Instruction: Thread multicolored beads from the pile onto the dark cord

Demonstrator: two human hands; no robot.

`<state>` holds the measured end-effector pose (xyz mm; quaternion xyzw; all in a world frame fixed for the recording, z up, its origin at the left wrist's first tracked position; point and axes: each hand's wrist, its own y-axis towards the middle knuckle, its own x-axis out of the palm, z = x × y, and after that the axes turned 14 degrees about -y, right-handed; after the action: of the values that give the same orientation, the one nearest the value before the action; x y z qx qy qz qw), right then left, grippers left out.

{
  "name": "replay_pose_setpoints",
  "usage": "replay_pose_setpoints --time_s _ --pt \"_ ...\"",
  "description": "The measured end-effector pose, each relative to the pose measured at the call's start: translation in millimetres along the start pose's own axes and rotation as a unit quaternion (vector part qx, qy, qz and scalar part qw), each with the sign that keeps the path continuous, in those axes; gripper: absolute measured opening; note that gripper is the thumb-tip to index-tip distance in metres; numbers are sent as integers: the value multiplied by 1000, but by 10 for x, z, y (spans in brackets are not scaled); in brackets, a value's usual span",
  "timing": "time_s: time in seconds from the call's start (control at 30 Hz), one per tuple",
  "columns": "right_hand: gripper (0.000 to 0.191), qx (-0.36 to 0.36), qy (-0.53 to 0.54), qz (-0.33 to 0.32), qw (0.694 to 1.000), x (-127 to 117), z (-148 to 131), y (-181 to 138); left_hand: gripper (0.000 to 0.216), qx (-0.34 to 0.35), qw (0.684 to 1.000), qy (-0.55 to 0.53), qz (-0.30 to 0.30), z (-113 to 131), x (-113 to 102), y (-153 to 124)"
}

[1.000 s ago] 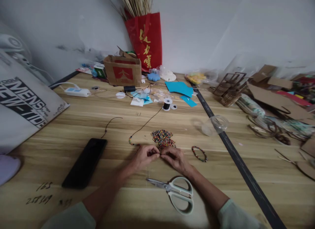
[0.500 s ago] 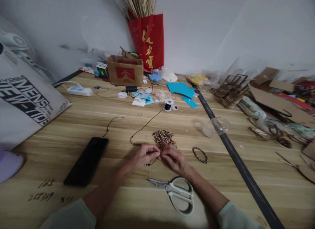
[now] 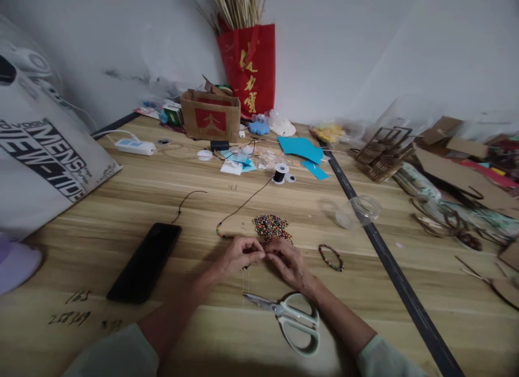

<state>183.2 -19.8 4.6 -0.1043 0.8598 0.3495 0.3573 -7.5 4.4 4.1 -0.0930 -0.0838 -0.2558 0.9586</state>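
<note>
Writing: white bag [image 3: 48, 160], left edge, printed "MENS" over "NEW-TIDE". Red bag [image 3: 248, 68], top centre, gold Chinese characters. Pen marks [image 3: 75, 297] on table [image 3: 121, 204], lower left, read "165"; the line below is not legible.

Cord [image 3: 244, 203]: thin, black, runs from spool [image 3: 279, 173] down to frame centre. Its near stretch carries small multicolour beads and ends under the left hand [image 3: 237, 255]. Bead pile [image 3: 271, 227] lies just above the hands.

Pose: forearms converge from the bottom edge, knuckles up, fingertips meeting. Left hand pinches the cord. Right hand [image 3: 288, 262] is pinched narrow; what it holds is too small to tell. Scissors [image 3: 290, 315] lie below the right wrist.
</note>
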Motion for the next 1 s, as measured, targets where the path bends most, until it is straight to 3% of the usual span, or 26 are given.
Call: replay_pose_setpoints --time_s 0.4,1.0 --pt "20 -8 -126 -53 991 89 57 -52 25 29 989 -98 104 123 -13 11" --pt "24 -38 -275 -108 955 116 100 -76 24 29 988 -112 105 71 -12 36"
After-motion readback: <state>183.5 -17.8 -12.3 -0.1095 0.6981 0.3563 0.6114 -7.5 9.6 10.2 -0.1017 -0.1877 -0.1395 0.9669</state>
